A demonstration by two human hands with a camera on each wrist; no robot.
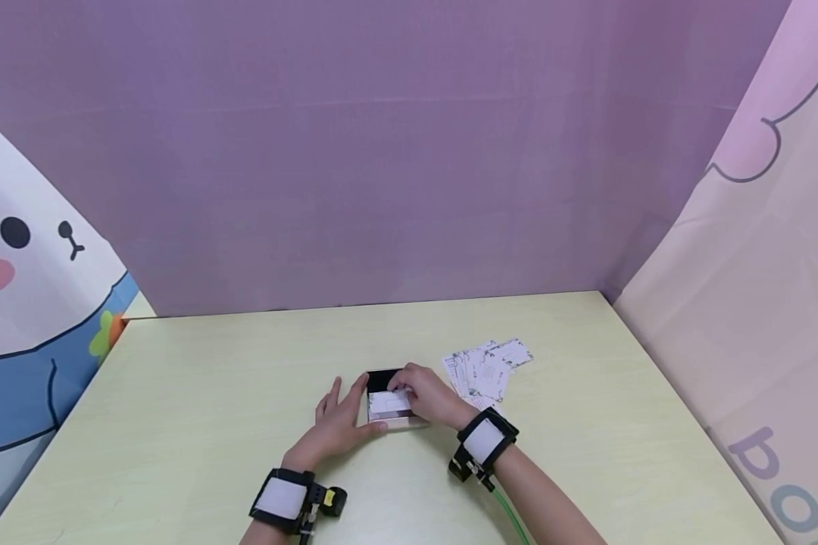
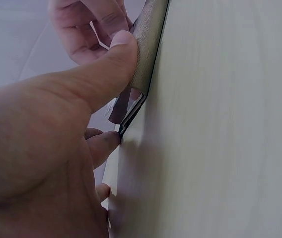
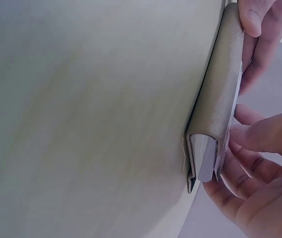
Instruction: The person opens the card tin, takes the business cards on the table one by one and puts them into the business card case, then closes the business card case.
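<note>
A small card case (image 1: 382,378), black inside and grey outside, lies open on the pale table. My left hand (image 1: 337,424) lies beside its left edge with fingers straight, the thumb (image 2: 106,69) pressing the case's near edge (image 2: 148,44). My right hand (image 1: 428,395) is over the case and pinches a white card (image 1: 387,403) at its opening. In the right wrist view the case (image 3: 220,99) shows edge-on with white card edges (image 3: 208,158) in its fold and my right fingers (image 3: 265,163) behind it.
A fanned pile of several printed white cards (image 1: 487,367) lies just right of my right hand. The table (image 1: 211,393) is walled by a purple backdrop (image 1: 382,151) and cartoon curtains at left (image 1: 27,303) and right (image 1: 757,303).
</note>
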